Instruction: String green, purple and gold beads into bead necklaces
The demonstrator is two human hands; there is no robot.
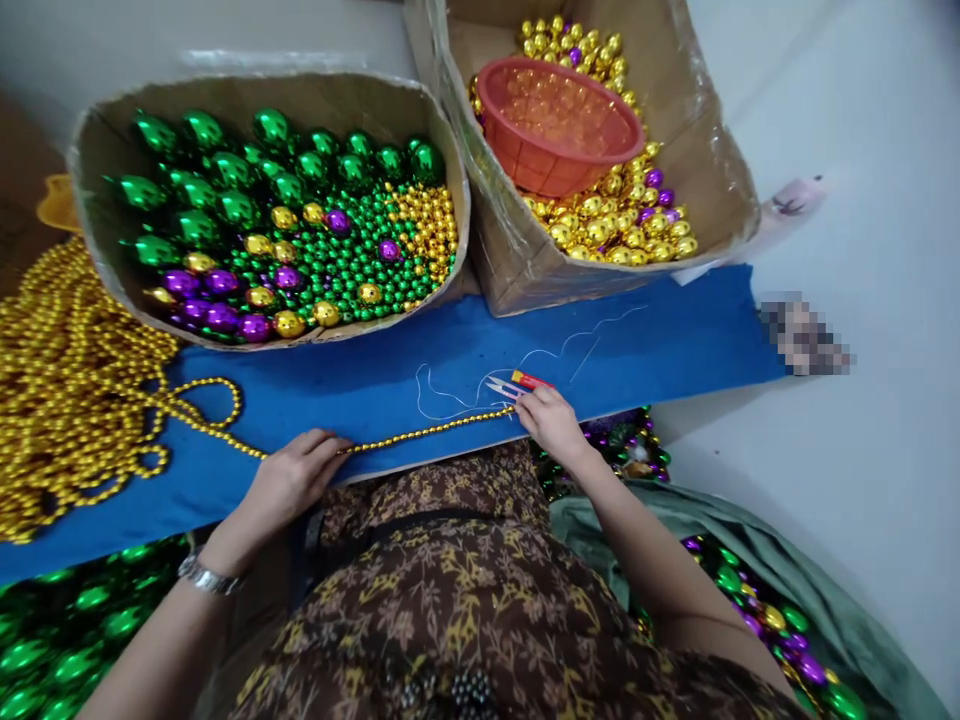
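**String of gold beads (431, 431) stretched between two hands**

Near the center of the frame, the string lies along the front edge of a blue cloth (360, 385). The left hand (300, 470), left of center, has its fingers closed on the string. The right hand (553, 420), right of center, pinches the string's other end between thumb and fingers. Small scissors (498, 387) lie right at those fingertips; whether the fingers also grip them, I cannot tell. A red-and-yellow item (531, 380) sits just behind, and loose white thread (448, 416) curls nearby.

From the left hand, a gold strand runs to a bead pile (60, 380) at the frame's left edge. At upper left, a cardboard box (315, 92) holds green, gold and purple balls; at upper right, a second box (540, 285) holds gold balls and a red basket (540, 170).
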